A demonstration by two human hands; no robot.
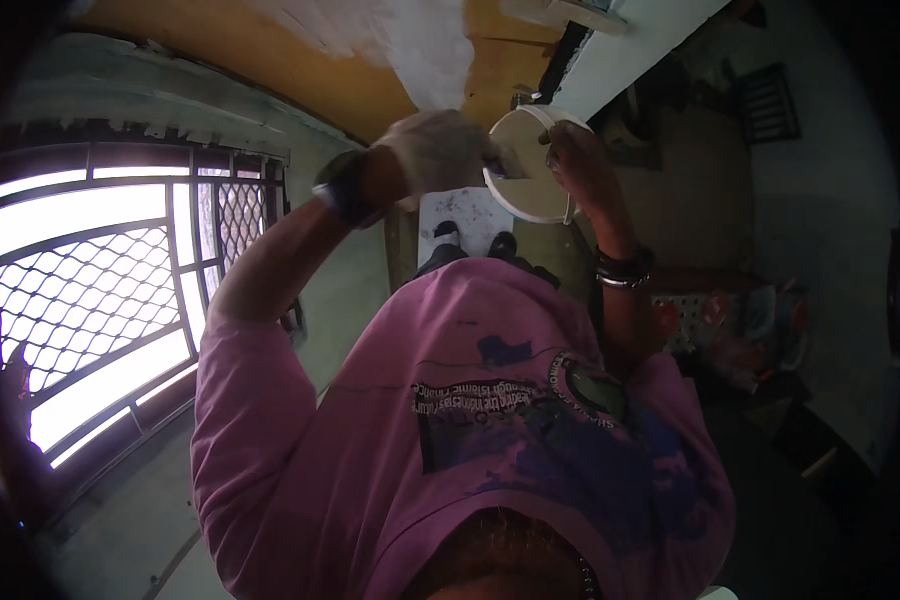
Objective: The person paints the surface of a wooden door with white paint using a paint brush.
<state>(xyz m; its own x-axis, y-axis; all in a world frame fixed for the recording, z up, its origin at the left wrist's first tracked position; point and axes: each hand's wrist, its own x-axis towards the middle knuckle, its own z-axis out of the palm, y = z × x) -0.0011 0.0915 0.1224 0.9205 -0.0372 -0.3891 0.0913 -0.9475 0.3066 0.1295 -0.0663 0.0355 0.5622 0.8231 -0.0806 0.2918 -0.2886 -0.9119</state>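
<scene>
Your left hand (438,150), in a whitish glove, is at the left side of a white, round, open-topped bucket (532,200); the glove is blurred. A small dark-and-pale object (502,162) shows between that hand and the inside of the bucket, too blurred to name, and you cannot tell from this view whether the left fingers pinch it or how far they are spread. Your bare right hand (578,165) is at the bucket's right side, its fingers curled over the rim and pinching it. The bucket is in front of you, tilted so that its pale inside shows, above and just right of a white, dark-speckled board (478,207) under your dark shoes (503,243). A dark wristband (345,190) circles your left wrist, and a silver bracelet (625,282) your right. Beyond the bucket is an orange-brown surface (495,60) with a broad white smear (435,60). On your left is a bright window with a dark metal grille (90,290).
</scene>
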